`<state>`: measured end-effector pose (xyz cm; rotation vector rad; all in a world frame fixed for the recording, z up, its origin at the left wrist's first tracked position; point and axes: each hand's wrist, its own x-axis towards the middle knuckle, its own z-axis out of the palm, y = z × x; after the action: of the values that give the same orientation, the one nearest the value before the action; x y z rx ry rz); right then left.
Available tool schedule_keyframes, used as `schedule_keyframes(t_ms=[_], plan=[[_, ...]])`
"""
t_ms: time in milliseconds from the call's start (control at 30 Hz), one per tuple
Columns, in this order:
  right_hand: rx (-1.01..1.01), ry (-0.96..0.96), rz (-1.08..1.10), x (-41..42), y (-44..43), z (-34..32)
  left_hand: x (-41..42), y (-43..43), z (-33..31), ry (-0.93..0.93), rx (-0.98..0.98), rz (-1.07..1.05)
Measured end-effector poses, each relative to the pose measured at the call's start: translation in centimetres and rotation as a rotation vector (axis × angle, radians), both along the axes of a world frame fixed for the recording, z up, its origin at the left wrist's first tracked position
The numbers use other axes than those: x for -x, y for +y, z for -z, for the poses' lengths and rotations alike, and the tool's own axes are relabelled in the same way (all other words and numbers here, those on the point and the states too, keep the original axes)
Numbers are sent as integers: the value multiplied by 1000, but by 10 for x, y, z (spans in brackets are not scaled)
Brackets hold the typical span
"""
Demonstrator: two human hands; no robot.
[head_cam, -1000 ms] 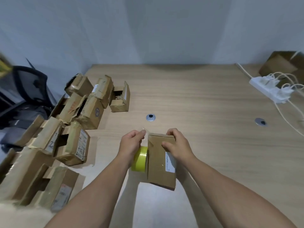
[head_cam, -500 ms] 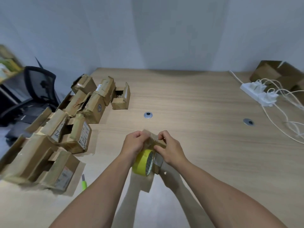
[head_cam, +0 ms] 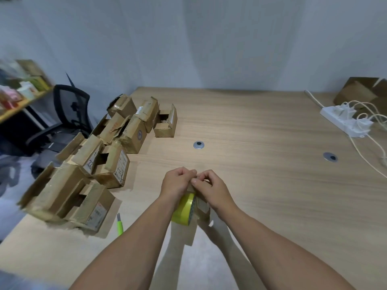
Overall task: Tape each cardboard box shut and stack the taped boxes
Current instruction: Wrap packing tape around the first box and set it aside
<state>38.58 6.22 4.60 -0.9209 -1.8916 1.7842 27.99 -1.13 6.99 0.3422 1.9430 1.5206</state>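
Left hand (head_cam: 178, 184) grip curled on tape (head_cam: 184, 210), right hand (head_cam: 211, 190) grip pinching box (head_cam: 202, 208) top, held over near table (head_cam: 261, 164) edge; risk: box twists, tape lands crooked or creases

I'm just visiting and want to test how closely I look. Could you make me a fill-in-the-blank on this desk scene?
The tape roll under the left hand is ____.
The right hand grips a small cardboard ____.
The cutter lying on the table is ____.
The open boxes are piled on the table's ____ side.
Missing words: yellow; box; green; left.
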Motion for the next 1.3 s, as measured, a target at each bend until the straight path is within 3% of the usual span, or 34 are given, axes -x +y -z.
schedule_keyframes(t_ms=[233, 700, 1300], plan=[[154, 62, 25, -2, 5, -8, 1, 5, 2, 63, 34, 36], [-19, -150, 242, 25, 9, -6, 8, 5, 1, 286, 143, 69], [30, -271, 269, 24, 27, -12, 10, -7, 16, 245, 55, 256]])
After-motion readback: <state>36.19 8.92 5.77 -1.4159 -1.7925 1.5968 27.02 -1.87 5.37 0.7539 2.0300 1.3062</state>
